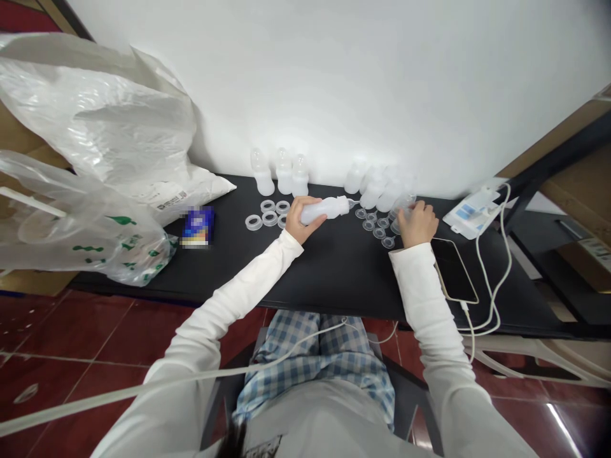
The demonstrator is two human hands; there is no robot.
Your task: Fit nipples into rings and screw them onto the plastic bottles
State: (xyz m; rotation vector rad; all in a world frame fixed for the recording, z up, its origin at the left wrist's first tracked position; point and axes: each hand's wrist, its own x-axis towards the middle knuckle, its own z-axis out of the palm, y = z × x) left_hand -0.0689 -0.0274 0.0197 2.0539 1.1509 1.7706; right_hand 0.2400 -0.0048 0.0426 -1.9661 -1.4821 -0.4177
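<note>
My left hand (298,219) is closed around a translucent white plastic bottle (329,208), held on its side above the black table (334,267). My right hand (419,222) rests curled on the table among several small clear caps (380,228); its fingers touch a clear piece I cannot make out. Several white rings (268,214) lie just left of my left hand. Three upright bottles (283,172) stand against the wall, and a cluster of other bottles (375,184) stands behind the caps.
Large plastic bags (95,165) fill the table's left end, beside a small blue pack (198,227). A phone (453,270) on a white cable lies by my right forearm, with a white power bank (475,210) beyond. A white wall backs the table.
</note>
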